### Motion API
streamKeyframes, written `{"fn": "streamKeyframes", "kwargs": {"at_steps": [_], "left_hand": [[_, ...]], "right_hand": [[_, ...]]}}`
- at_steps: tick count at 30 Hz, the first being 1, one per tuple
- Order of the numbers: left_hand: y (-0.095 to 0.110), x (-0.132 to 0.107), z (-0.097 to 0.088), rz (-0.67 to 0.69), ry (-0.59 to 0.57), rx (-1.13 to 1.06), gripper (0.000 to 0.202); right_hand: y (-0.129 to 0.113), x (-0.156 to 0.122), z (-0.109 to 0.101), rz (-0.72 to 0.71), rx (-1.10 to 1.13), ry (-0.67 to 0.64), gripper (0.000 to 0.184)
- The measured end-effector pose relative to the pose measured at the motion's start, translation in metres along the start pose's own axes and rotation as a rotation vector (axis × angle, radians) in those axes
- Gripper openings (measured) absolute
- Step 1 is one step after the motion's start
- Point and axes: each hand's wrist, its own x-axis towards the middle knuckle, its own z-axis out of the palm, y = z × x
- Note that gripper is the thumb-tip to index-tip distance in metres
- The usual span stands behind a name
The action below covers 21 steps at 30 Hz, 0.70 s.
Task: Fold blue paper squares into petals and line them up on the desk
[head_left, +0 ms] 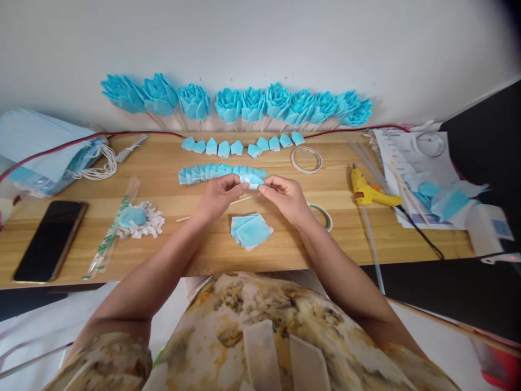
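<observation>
Between my left hand point(223, 193) and my right hand point(284, 196) is a small folded blue petal piece point(253, 181), with a white patch on its near side. Both hands pinch it by its ends, above the desk. Just behind it lies a tight row of overlapping blue folded petals point(203, 174), partly covered by my fingers. A second, looser row of pointed petals point(223, 148) is farther back. Below my hands sits a small stack of blue square sheets point(251, 230). A thin wooden stick point(241, 200) lies partly hidden by my left hand.
Blue flowers on sticks point(252, 104) lean along the wall. Tape rolls point(306, 160) and a yellow glue gun point(366, 190) are to the right, near papers point(411, 157). On the left are a phone point(51, 240), white scraps point(152, 221) and a bag of blue sheets point(49, 146).
</observation>
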Motion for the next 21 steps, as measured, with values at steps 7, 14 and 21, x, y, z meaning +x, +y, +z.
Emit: {"fn": "streamKeyframes", "kwargs": {"at_steps": [7,14,21], "left_hand": [[0.000,0.003,-0.004,-0.026,-0.107,-0.137,0.039],[-0.001,0.002,0.000,0.035,-0.003,-0.071,0.039],[-0.004,0.003,0.006,0.142,0.212,-0.079,0.039]], "right_hand": [[-0.001,0.000,0.001,0.045,0.142,-0.026,0.023],[-0.003,-0.002,0.002,-0.039,0.041,0.038,0.021],[-0.006,-0.004,0.007,-0.097,-0.133,0.184,0.016]]}}
